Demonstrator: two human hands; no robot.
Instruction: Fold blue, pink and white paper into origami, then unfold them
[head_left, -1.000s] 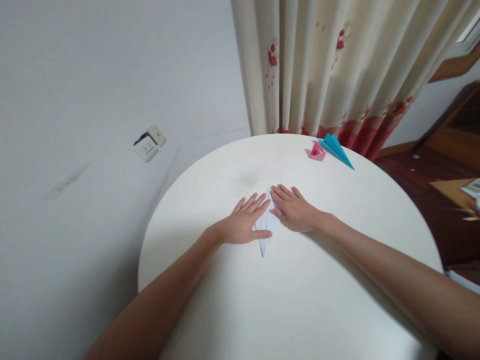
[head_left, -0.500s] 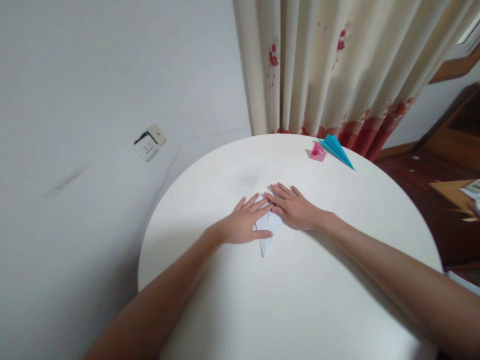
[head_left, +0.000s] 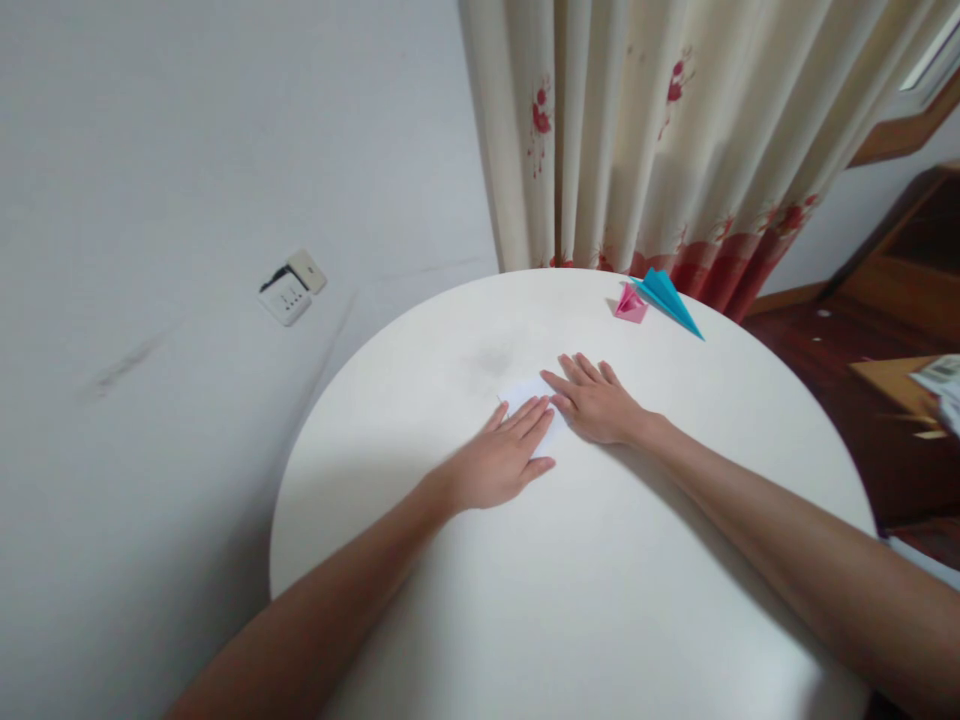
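Observation:
A folded piece of white paper (head_left: 528, 392) lies on the white table, much of it covered by my hands. My left hand (head_left: 506, 455) rests flat across the paper, fingers stretched out and thumb apart, hiding its near part. At the paper's right edge lies my right hand (head_left: 598, 400), palm down with its fingers spread. Its thumb and forefinger touch the paper or sit right beside it; I cannot tell which.
The round white table (head_left: 600, 580) stands against a wall with a socket (head_left: 286, 297). At its far right edge lie a blue paper plane (head_left: 670, 300) and a pink folded paper (head_left: 631, 304). A flowered curtain (head_left: 600, 130) hangs behind. Brown furniture (head_left: 919, 250) stands at right.
My left hand has slid down over the paper's pointed near end, covering it. My right hand has shifted slightly up and right, away from the left fingers, baring the paper's far part.

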